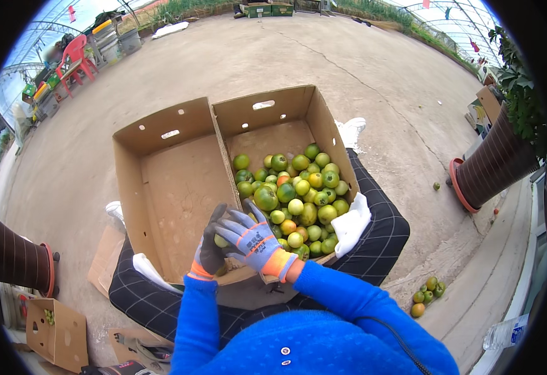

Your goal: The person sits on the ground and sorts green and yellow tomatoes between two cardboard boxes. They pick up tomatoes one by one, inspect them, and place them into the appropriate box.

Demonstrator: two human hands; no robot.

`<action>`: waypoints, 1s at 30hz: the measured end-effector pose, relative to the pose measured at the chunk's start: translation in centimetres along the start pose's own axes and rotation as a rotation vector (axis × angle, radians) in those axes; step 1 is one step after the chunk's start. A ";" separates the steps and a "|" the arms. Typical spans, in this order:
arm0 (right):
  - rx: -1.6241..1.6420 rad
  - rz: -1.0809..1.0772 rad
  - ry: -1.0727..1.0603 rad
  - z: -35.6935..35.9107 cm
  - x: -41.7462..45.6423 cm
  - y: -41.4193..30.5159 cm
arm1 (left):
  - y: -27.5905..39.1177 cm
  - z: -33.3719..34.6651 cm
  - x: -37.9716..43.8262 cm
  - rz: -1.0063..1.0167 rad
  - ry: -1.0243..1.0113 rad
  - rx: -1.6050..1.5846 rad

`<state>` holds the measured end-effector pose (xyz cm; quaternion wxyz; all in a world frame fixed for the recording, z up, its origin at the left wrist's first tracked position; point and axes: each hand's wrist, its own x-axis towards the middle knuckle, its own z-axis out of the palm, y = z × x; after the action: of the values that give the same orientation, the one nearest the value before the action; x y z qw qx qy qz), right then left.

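Note:
My left hand (211, 251), in a blue knit glove with a dark palm, holds a pale green tomato (221, 241) above the near edge of the left cardboard box (179, 187). My gloved right hand (254, 239) reaches across from the right, back upward, its fingers beside that tomato. Whether they grip it is hidden. The right cardboard box (266, 112) holds a heap of green, yellowish and orange-tinged tomatoes (301, 187). The left box's floor shows bare cardboard in its visible part. Both boxes rest side by side on my lap.
White cloths (353, 220) lie at the boxes' outer near corners. Loose tomatoes (428, 295) and a plastic bottle (505, 333) lie on the right. Large brown planters (494, 159) stand at either side. A small cardboard box (69, 335) sits lower left; a red chair (77, 58) stands far left.

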<state>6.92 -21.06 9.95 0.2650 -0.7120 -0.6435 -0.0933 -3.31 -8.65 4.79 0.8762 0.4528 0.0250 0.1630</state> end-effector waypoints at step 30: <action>0.437 0.133 0.182 -0.8 -0.1 0.1 | 0.3 0.2 0.3 -0.006 -0.110 -0.223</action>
<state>7.22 -21.52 10.55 0.4751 -0.6674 -0.5735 0.0021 -3.11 -8.58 5.18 0.9218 0.3605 -0.0399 0.1369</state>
